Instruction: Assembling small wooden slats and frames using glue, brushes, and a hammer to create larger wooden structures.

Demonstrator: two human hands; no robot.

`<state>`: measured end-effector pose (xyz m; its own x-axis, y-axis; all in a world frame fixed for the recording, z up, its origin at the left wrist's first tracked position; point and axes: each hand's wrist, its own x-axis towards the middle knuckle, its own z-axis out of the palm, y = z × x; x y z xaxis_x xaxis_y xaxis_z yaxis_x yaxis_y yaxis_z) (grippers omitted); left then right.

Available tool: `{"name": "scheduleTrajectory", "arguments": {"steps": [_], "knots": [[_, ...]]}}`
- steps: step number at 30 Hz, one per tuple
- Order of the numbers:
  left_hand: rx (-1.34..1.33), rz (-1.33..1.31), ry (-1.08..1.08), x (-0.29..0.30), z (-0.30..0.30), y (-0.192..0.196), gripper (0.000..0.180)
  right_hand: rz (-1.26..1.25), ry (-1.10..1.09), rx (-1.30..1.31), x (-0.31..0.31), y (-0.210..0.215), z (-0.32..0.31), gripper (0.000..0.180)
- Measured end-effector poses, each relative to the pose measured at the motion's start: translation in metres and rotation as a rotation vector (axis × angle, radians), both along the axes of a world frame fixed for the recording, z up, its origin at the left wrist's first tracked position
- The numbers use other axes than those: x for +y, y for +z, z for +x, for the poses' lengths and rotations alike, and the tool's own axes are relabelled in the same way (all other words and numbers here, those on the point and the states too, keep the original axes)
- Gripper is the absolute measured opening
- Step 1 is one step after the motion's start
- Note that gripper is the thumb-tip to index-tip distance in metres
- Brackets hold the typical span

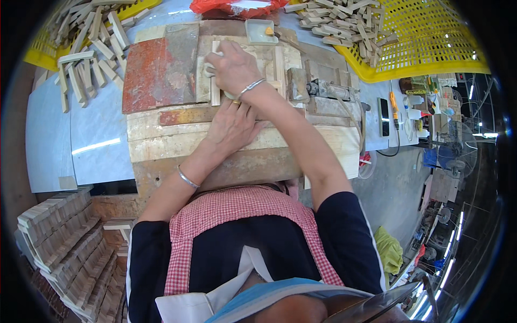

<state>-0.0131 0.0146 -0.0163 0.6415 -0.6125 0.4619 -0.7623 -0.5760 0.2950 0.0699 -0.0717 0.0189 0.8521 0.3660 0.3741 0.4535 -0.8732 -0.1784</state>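
Observation:
On the worn wooden work board lies a pale wooden frame of strips, with a left strip and a right strip. My right hand is closed over the left strip, its fingers curled on a small white wad that looks like cloth. Below it, my left hand reaches to the near end of the frame. Its fingers are stretched out and the thumb points right; the fingertips are partly hidden under my right wrist.
Loose wood strips lie at the far left and in a yellow basket at the far right. A white tray stands behind the frame. A metal cylinder clamp sits right of it. Stacked wooden pieces stand lower left.

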Motion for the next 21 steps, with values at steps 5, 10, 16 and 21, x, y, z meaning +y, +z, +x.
{"name": "scheduleTrajectory", "arguments": {"steps": [5,10,16,21], "knots": [[-0.056,0.013,-0.008,0.004,-0.002,-0.002,0.046,0.025,0.181,0.245,-0.013,0.017,-0.037,0.020],[-0.060,0.035,0.031,0.001,0.000,0.009,0.064,0.267,0.024,0.184,-0.085,0.031,-0.034,0.021],[0.006,0.050,0.018,0.004,0.002,0.002,0.070,0.062,-0.181,0.224,-0.117,0.021,-0.081,0.018],[0.008,0.050,0.019,0.003,0.002,0.003,0.069,0.127,-0.114,0.342,-0.130,0.030,-0.092,0.018]]}}
